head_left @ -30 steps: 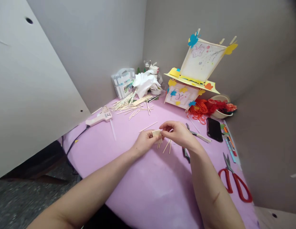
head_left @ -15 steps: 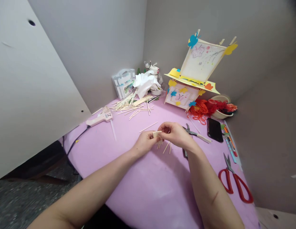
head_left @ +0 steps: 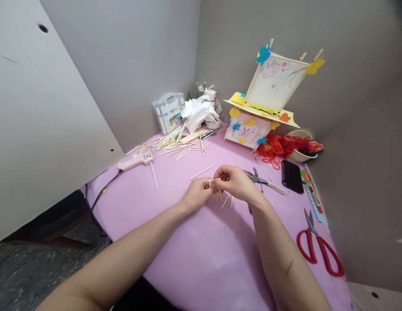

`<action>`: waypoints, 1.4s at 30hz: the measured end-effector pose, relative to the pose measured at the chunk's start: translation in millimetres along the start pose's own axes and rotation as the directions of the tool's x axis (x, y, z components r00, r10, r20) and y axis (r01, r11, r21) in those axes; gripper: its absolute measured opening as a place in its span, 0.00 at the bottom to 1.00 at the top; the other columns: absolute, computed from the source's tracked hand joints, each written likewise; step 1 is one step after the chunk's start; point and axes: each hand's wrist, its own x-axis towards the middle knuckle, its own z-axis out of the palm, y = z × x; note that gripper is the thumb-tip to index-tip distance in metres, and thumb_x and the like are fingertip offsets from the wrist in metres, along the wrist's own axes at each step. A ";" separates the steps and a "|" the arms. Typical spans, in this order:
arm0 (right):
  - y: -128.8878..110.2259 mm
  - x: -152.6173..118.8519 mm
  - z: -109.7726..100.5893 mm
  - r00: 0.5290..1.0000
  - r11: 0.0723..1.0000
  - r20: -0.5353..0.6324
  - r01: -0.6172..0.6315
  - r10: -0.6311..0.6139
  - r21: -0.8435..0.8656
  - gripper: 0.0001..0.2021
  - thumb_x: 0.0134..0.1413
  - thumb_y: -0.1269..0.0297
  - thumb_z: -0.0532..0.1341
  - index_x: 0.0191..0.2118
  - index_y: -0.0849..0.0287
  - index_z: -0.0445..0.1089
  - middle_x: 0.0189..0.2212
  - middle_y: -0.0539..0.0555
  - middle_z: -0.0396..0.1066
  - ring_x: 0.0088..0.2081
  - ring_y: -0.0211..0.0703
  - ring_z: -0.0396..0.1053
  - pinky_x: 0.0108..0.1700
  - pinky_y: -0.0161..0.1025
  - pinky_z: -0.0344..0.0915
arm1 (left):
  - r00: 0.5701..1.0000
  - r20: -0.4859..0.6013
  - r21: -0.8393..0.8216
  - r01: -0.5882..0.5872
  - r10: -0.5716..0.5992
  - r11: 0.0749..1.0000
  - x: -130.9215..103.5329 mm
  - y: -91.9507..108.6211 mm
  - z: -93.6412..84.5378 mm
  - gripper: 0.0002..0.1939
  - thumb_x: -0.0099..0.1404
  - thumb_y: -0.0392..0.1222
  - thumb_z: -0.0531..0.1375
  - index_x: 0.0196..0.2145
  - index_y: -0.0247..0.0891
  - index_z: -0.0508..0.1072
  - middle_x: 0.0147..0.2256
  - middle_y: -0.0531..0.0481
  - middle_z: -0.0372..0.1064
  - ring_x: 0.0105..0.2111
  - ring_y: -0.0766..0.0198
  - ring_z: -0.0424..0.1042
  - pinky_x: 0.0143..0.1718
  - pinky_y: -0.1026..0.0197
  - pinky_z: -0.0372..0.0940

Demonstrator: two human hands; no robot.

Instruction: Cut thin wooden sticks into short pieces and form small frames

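My left hand (head_left: 201, 191) is closed on a small row of short wooden sticks (head_left: 211, 183), set side by side. My right hand (head_left: 235, 183) pinches at the right end of that row, its thumb and fingers covering part of it. Below the hands, several short cut sticks (head_left: 226, 200) lie on the purple tablecloth. Just beyond the left hand rests one longer stick (head_left: 201, 172). Close to the right hand are pliers (head_left: 262, 179), partly hidden behind it.
At left lies a glue gun (head_left: 137, 160) with its cord. Loose sticks (head_left: 184, 147) pile up behind, near a marker case (head_left: 170, 113). A decorated paper lantern (head_left: 248, 127) stands at the back, beside red yarn (head_left: 272, 149). A phone (head_left: 292, 176) and red-handled scissors (head_left: 314, 237) are at right.
My right hand has shifted slightly left over the row of sticks, covering more of it and exposing more of the pliers. My left hand keeps its hold almost in place.
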 end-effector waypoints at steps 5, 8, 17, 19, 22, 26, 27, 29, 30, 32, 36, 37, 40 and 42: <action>-1.1 0.0 0.6 1.000 1.000 0.010 -0.001 0.001 0.003 0.04 0.44 0.67 0.59 0.28 0.60 0.69 0.20 0.47 0.67 0.23 0.34 0.64 0.25 0.31 0.58 | 1.000 0.007 0.004 0.000 0.000 1.000 0.7 -0.9 0.1 0.15 0.61 0.46 0.57 0.23 0.32 0.71 0.22 0.53 0.69 0.26 0.67 0.66 0.31 0.66 0.59; -3.0 -0.2 1.5 1.000 0.999 -0.009 -0.006 0.005 -0.041 0.05 0.43 0.65 0.61 0.28 0.60 0.70 0.21 0.47 0.68 0.24 0.35 0.63 0.25 0.31 0.57 | 1.000 -0.002 -0.007 -0.005 0.005 1.000 0.9 -2.3 0.3 0.14 0.60 0.44 0.57 0.23 0.32 0.71 0.22 0.53 0.68 0.25 0.68 0.65 0.31 0.67 0.59; 4.2 1.6 -6.1 0.998 0.996 -0.060 -0.007 0.013 0.090 0.10 0.49 0.57 0.61 0.33 0.59 0.69 0.27 0.50 0.71 0.26 0.36 0.66 0.29 0.33 0.60 | 0.978 0.025 -0.411 0.201 -0.209 0.889 2.1 -1.3 0.6 0.08 0.57 0.39 0.63 0.33 0.31 0.75 0.30 0.48 0.73 0.31 0.66 0.71 0.36 0.64 0.65; 10.5 2.6 -12.9 0.991 0.992 -0.134 -0.012 0.029 0.129 0.14 0.51 0.53 0.59 0.34 0.60 0.69 0.28 0.51 0.70 0.27 0.36 0.65 0.30 0.34 0.61 | 0.948 0.043 -0.585 0.280 -0.316 0.761 3.1 1.8 -1.6 0.08 0.57 0.34 0.63 0.36 0.30 0.75 0.35 0.44 0.75 0.35 0.63 0.74 0.41 0.60 0.68; 17.7 3.4 -19.5 0.984 0.990 -0.165 -0.047 0.069 0.131 0.15 0.52 0.51 0.58 0.32 0.60 0.68 0.26 0.50 0.68 0.26 0.36 0.63 0.30 0.34 0.60 | 0.927 0.042 -0.683 0.300 -0.374 0.666 4.7 5.4 -6.6 0.07 0.58 0.29 0.61 0.36 0.28 0.74 0.37 0.40 0.75 0.36 0.62 0.75 0.44 0.58 0.69; 19.0 2.3 -20.0 0.991 0.996 -0.107 -0.073 0.078 0.052 0.15 0.53 0.52 0.57 0.31 0.60 0.69 0.24 0.49 0.67 0.26 0.37 0.63 0.30 0.35 0.59 | 0.925 0.046 -0.713 0.296 -0.378 0.636 6.0 5.4 -12.3 0.06 0.60 0.27 0.59 0.36 0.29 0.74 0.38 0.40 0.75 0.36 0.62 0.76 0.42 0.61 0.70; 18.9 2.0 -19.6 0.992 0.997 -0.101 -0.074 0.077 0.031 0.15 0.53 0.52 0.56 0.31 0.60 0.69 0.23 0.49 0.67 0.26 0.37 0.63 0.30 0.35 0.59 | 0.924 0.046 -0.716 0.296 -0.380 0.633 6.2 5.0 -13.1 0.06 0.60 0.27 0.58 0.36 0.28 0.74 0.38 0.39 0.75 0.36 0.62 0.76 0.42 0.61 0.70; 19.6 1.8 -19.6 0.992 0.997 -0.099 -0.076 0.075 -0.001 0.15 0.54 0.52 0.56 0.31 0.60 0.69 0.24 0.49 0.68 0.26 0.37 0.63 0.30 0.35 0.58 | 0.920 0.041 -0.721 0.297 -0.390 0.626 6.9 4.3 -14.1 0.06 0.61 0.27 0.58 0.36 0.28 0.74 0.38 0.39 0.75 0.36 0.63 0.76 0.41 0.62 0.71; 20.4 1.9 -20.1 0.992 0.997 -0.103 -0.076 0.074 -0.012 0.14 0.54 0.53 0.56 0.31 0.60 0.69 0.24 0.50 0.68 0.26 0.38 0.64 0.30 0.35 0.58 | 0.917 0.037 -0.724 0.298 -0.397 0.622 7.3 4.1 -14.4 0.07 0.61 0.27 0.58 0.37 0.28 0.74 0.38 0.39 0.75 0.36 0.63 0.76 0.41 0.62 0.71; 22.5 1.8 -22.1 0.991 0.996 -0.113 -0.080 0.076 -0.034 0.14 0.54 0.53 0.56 0.31 0.60 0.69 0.25 0.51 0.70 0.27 0.38 0.65 0.30 0.34 0.59 | 0.912 0.016 -0.731 0.290 -0.409 0.618 8.3 4.0 -15.0 0.07 0.61 0.27 0.58 0.37 0.28 0.74 0.38 0.39 0.75 0.35 0.63 0.76 0.41 0.63 0.71; 25.5 0.3 -27.8 0.989 0.991 -0.116 -0.104 0.094 -0.084 0.14 0.54 0.54 0.55 0.31 0.60 0.69 0.26 0.52 0.71 0.26 0.38 0.66 0.29 0.34 0.59 | 0.906 -0.027 -0.743 0.264 -0.422 0.615 10.7 3.7 -16.3 0.06 0.61 0.27 0.58 0.36 0.27 0.74 0.37 0.39 0.75 0.35 0.64 0.76 0.40 0.65 0.71; 25.6 -0.3 -29.0 0.988 0.990 -0.116 -0.110 0.099 -0.092 0.14 0.54 0.54 0.56 0.31 0.60 0.70 0.25 0.52 0.71 0.26 0.38 0.66 0.29 0.34 0.59 | 0.905 -0.030 -0.744 0.263 -0.424 0.614 11.2 3.6 -16.4 0.06 0.61 0.27 0.58 0.36 0.27 0.74 0.37 0.40 0.75 0.35 0.64 0.76 0.40 0.65 0.71; 25.1 -2.3 -32.1 0.986 0.988 -0.126 -0.122 0.109 -0.098 0.13 0.53 0.54 0.56 0.32 0.59 0.71 0.25 0.52 0.72 0.26 0.38 0.66 0.28 0.34 0.59 | 0.905 -0.030 -0.739 0.266 -0.425 0.619 11.4 3.1 -15.5 0.06 0.61 0.27 0.59 0.36 0.28 0.74 0.37 0.40 0.75 0.36 0.64 0.75 0.41 0.64 0.71; 23.9 -3.9 -34.7 0.984 0.988 -0.133 -0.128 0.115 -0.091 0.13 0.53 0.55 0.56 0.32 0.59 0.71 0.26 0.52 0.72 0.27 0.38 0.67 0.28 0.34 0.59 | 0.906 -0.034 -0.729 0.267 -0.423 0.631 10.0 3.2 -14.3 0.06 0.61 0.27 0.58 0.36 0.28 0.74 0.37 0.40 0.75 0.36 0.64 0.75 0.42 0.63 0.71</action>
